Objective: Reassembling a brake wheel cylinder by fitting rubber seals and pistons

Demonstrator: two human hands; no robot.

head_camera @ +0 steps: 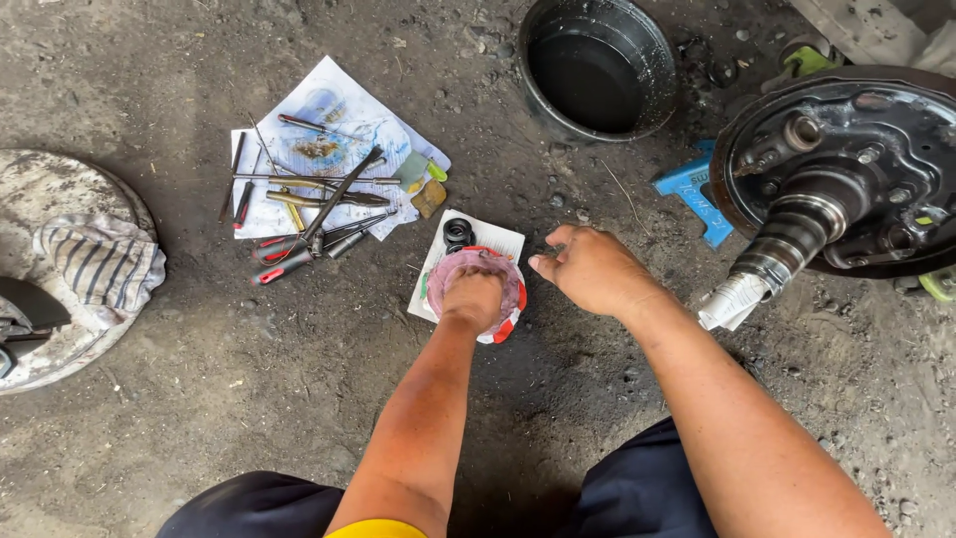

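My left hand (471,297) reaches down into a small round tub of pink grease (513,282) with a red and white wall, its fingers hidden inside. The tub stands on a white sheet of paper (496,239) on the dirt floor. A black ring-shaped part (458,232) lies on that paper just behind the tub. My right hand (596,269) hovers to the right of the tub with its fingers curled; whether it holds something small is unclear.
Screwdrivers, rods and pliers (314,214) lie on papers at the left. A black oil basin (597,65) sits at the back. A wheel hub with bare axle spindle (797,224) juts in at the right, near a blue stand (690,184). A striped rag (105,261) lies far left.
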